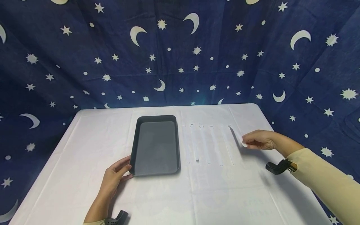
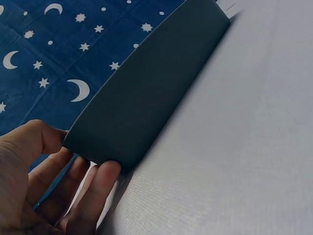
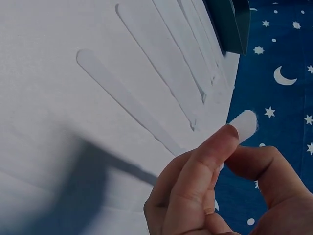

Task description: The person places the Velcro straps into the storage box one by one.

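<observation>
One strip [image 3: 246,126] in right grip [image 1: 258,139]

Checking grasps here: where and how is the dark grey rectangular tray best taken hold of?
The dark grey rectangular tray is probably best pinched at its near left corner, coming from the left, where the left hand grips it: the raised wall offers an edge, while flat white strips lie to its right.
</observation>
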`<act>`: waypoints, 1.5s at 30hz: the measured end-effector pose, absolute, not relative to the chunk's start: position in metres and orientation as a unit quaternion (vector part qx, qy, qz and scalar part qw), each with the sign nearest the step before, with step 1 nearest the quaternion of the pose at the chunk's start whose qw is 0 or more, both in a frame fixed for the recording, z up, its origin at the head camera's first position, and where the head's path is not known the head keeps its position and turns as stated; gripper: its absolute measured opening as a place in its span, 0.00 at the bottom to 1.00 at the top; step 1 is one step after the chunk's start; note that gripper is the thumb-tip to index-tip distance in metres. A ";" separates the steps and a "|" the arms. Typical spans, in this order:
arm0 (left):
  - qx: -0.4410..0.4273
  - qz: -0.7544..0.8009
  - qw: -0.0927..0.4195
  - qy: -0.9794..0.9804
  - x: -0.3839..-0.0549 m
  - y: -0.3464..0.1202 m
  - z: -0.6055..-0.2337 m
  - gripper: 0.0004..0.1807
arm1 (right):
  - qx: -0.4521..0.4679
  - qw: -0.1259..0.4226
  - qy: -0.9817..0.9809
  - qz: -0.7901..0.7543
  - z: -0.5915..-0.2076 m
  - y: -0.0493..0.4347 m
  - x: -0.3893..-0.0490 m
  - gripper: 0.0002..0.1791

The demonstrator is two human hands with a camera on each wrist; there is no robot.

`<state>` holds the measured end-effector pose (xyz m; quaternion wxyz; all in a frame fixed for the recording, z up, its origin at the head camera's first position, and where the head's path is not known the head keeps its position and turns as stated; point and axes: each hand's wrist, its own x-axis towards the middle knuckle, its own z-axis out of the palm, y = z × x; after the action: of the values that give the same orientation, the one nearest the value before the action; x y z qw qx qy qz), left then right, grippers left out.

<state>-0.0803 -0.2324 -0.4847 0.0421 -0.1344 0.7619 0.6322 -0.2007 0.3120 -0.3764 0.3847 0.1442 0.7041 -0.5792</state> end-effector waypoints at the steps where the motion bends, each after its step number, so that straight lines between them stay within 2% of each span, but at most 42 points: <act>1: -0.135 0.632 0.043 0.762 -0.080 -0.232 -0.485 0.26 | 0.140 0.386 0.706 -0.577 -0.375 0.312 -0.201 0.09; 8: -0.134 0.635 0.043 0.760 -0.080 -0.233 -0.485 0.26 | 0.107 0.403 0.706 -0.573 -0.371 0.314 -0.204 0.13; 30: -0.134 0.636 0.031 0.759 -0.078 -0.233 -0.487 0.27 | 0.072 0.393 0.703 -0.588 -0.360 0.298 -0.186 0.09; 45: -0.128 0.636 0.028 0.761 -0.077 -0.233 -0.489 0.27 | 0.032 0.380 0.709 -0.593 -0.363 0.278 -0.172 0.10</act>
<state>-0.0773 -0.2328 -0.4887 0.0278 -0.1276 0.7608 0.6357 -0.1723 0.2784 -0.3634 0.3804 0.0324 0.7088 -0.5931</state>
